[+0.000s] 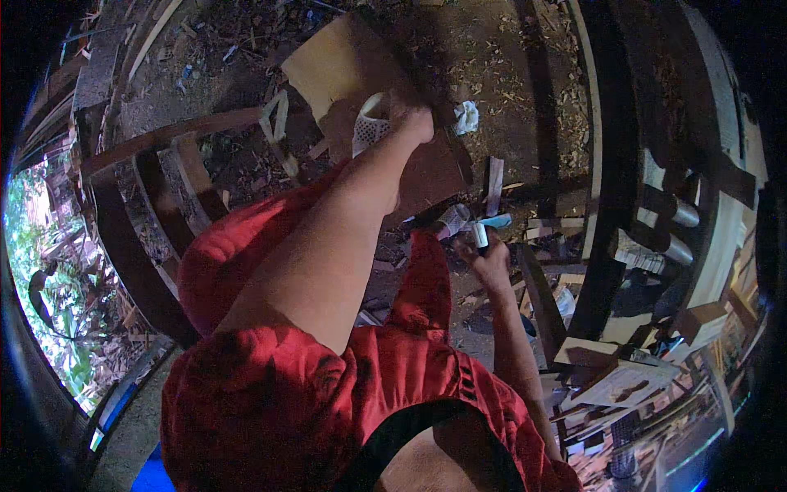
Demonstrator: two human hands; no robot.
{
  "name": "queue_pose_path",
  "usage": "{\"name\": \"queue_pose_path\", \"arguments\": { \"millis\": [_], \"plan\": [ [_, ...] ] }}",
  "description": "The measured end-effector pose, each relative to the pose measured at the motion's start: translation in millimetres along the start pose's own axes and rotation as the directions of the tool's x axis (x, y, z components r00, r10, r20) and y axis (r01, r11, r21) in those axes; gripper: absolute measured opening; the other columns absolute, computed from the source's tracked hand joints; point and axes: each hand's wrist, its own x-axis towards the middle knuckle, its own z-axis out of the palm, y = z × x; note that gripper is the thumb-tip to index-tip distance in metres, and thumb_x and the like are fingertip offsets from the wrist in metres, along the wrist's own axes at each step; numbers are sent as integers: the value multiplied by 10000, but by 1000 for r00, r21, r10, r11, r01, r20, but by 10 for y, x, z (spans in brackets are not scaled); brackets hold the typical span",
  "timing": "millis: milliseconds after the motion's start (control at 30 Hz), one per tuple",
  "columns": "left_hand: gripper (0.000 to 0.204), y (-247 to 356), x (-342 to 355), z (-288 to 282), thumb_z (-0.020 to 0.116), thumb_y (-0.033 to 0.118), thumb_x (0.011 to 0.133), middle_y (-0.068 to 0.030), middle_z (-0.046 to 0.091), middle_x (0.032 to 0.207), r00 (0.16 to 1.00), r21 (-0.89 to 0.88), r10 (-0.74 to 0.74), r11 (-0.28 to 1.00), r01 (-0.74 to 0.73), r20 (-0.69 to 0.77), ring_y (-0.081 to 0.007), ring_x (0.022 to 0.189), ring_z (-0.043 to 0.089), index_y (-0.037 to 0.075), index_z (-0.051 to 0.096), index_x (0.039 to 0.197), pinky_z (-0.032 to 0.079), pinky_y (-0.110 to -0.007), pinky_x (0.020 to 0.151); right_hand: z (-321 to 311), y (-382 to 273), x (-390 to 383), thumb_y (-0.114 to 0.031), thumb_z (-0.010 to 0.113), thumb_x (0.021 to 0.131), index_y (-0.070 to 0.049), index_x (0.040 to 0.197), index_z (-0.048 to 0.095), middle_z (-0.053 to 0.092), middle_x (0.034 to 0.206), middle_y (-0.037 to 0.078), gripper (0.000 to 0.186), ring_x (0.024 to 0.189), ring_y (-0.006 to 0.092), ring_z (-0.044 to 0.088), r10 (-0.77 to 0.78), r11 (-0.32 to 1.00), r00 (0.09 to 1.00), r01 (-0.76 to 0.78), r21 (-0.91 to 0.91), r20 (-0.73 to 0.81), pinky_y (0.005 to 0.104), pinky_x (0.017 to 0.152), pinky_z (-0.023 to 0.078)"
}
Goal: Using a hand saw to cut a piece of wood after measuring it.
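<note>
My left hand point(410, 121) is at the upper middle, over a white perforated shoe point(367, 131) on the brown board point(430, 168); its fingers are in shadow and mostly hidden. Below and to the right, my right hand point(490, 266) grips a white cylindrical object point(481, 235). A pale teal piece point(496, 220) lies against that object; I cannot make out whether they are joined. A grey perforated shoe point(453, 220) on my other foot is just left of this hand. My red-clad legs point(422, 299) are bent beneath my arms.
A tan sheet point(320, 61) lies on the littered dirt floor, near a crumpled white item point(466, 116). Wooden slatted frames point(147, 189) stand on the left. Long beams point(607, 139), metal cylinders point(684, 211) and stacked offcuts point(615, 381) crowd the right.
</note>
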Motion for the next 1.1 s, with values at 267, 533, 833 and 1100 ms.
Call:
{"name": "queue_pose_path", "arguments": {
  "millis": [267, 533, 833, 1100],
  "plan": [
    [459, -38, 113, 172, 497, 193, 723, -142, 449, 1236, 997, -24, 2, 1000, -1, 75, -282, 1185, 373, 43, 494, 1156, 153, -475, 1018, 20, -11, 24, -199, 678, 679, -8, 904, 544, 595, 739, 112, 325, 670, 222, 570, 110, 949, 988, -136, -286, -104, 340, 627, 443],
    [441, 20, -81, 84, 483, 135, 717, -168, 466, 1204, 980, -35, -48, 999, 42, -191, -330, 1142, 410, 25, 491, 1144, 172, -525, 1008, 64, 69, 0, -159, 623, 722, 17, 906, 536, 593, 734, 164, 270, 686, 303, 593, -63, 891, 985, -19, -453, -164, 353, 604, 451],
    [548, 21, -163, -181, 503, 166, 723, -151, 355, 1307, 998, -42, -55, 998, 54, -6, -310, 1227, 297, 40, 389, 1244, 178, -464, 1027, 75, -92, -57, -155, 601, 740, 34, 920, 527, 583, 761, 217, 271, 735, 367, 584, 34, 949, 985, -86, -304, -172, 369, 618, 447],
    [572, -1, -157, -108, 516, 191, 719, -149, 349, 1314, 979, -72, -39, 997, 25, -201, -299, 1231, 294, 43, 375, 1253, 156, -457, 1033, 55, -124, -45, -189, 614, 724, 17, 971, 517, 586, 754, 215, 336, 718, 372, 580, 14, 911, 990, -71, -405, -142, 387, 593, 443]
  ]
}}
